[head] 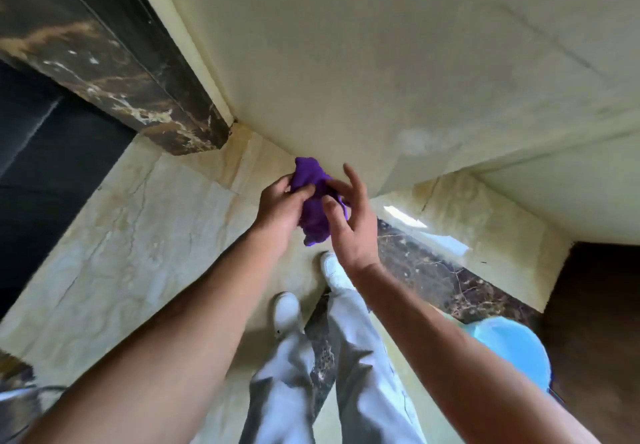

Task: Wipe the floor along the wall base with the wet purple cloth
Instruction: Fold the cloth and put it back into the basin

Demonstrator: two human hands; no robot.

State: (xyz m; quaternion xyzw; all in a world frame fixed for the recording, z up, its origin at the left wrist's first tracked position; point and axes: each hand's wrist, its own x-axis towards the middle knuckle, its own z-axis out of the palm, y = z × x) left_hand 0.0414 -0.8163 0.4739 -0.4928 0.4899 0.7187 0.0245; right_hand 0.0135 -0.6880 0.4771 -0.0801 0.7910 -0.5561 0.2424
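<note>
While the person stands facing the cream wall [398,62], the bunched purple cloth [313,201] sits mid-air at centre frame, pinched in the left hand [280,208]; right hand [349,221] at 3 o'clock touches it, fingers spread loose. Blue bucket [512,350] at 4 o'clock.

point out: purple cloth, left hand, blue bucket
purple cloth [313,211]: head view, bunched middle between the hands.
left hand [278,206]: head view, back of hand, gripping cloth.
blue bucket [512,346]: head view, rim area at lower right.

Both hands [311,215] bunch purple cloth [313,201] (standing).
</note>
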